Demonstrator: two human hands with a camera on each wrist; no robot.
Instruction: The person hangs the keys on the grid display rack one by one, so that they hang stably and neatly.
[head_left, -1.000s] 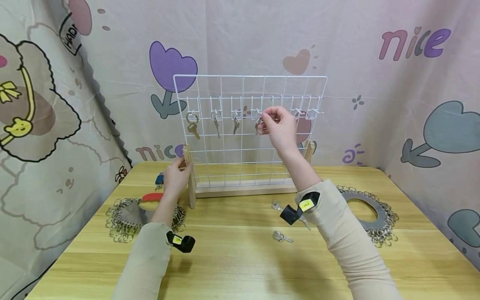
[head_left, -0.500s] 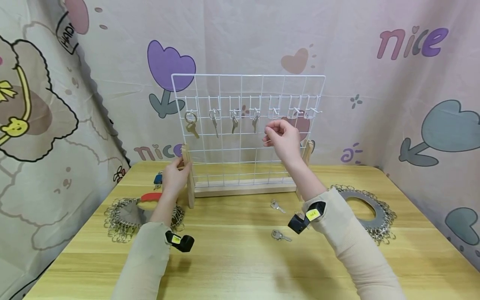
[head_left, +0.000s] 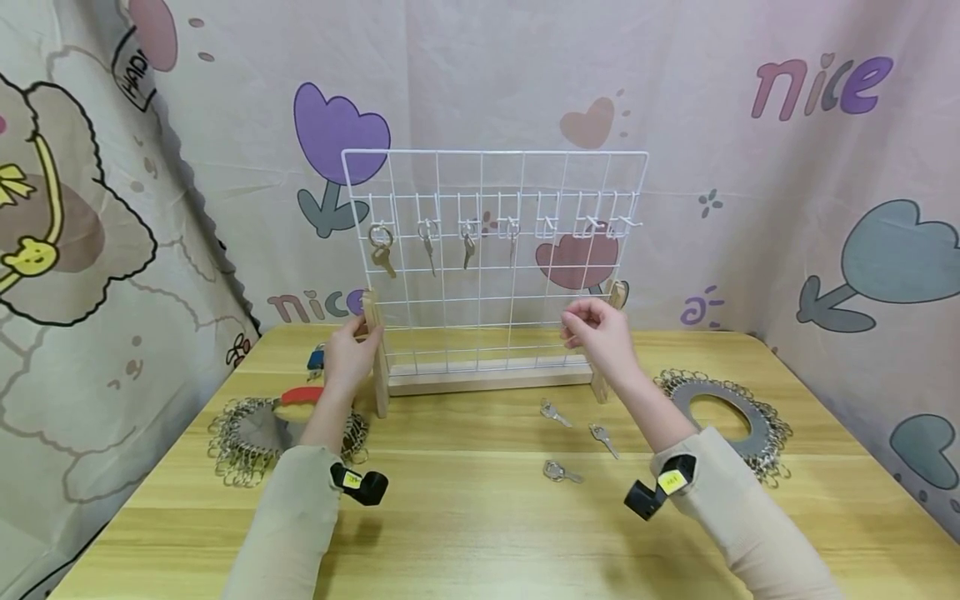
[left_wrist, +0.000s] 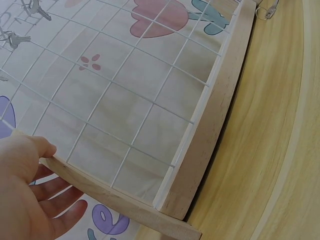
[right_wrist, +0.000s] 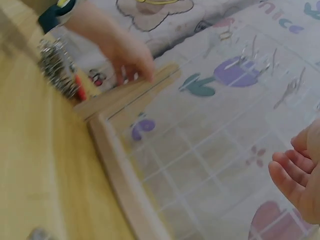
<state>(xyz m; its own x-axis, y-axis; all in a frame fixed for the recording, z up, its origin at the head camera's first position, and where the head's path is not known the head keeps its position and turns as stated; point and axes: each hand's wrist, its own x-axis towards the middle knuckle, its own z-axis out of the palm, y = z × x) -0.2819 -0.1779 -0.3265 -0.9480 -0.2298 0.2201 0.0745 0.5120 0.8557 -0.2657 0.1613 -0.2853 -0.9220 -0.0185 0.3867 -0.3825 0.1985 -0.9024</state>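
Observation:
A white wire grid rack (head_left: 493, 382) on a wooden stand has several keys on rings hanging from its left hooks, among them a brass-coloured key (head_left: 383, 260). My left hand (head_left: 351, 357) holds the rack's left wooden post (left_wrist: 95, 187), thumb on one side and fingers on the other. In front of the rack's lower right part, my right hand (head_left: 606, 337) hovers with its fingers loosely bent and nothing in them. Three ringed keys lie on the table below: one near the base (head_left: 556, 413), one to its right (head_left: 603, 440) and one closer (head_left: 562, 472).
On the left, a grey ring-shaped plate (head_left: 258, 429) fringed with many metal rings lies beside a red piece (head_left: 303, 394). A similar grey ring (head_left: 693, 392) lies at the right. A small blue padlock (head_left: 316, 358) sits behind my left hand. The right hooks (head_left: 592, 223) hold no keys.
My right hand has let go of the key at the fourth hook and moved down and to the right, away from the grid. That key now hangs there. My left hand stays on the post.

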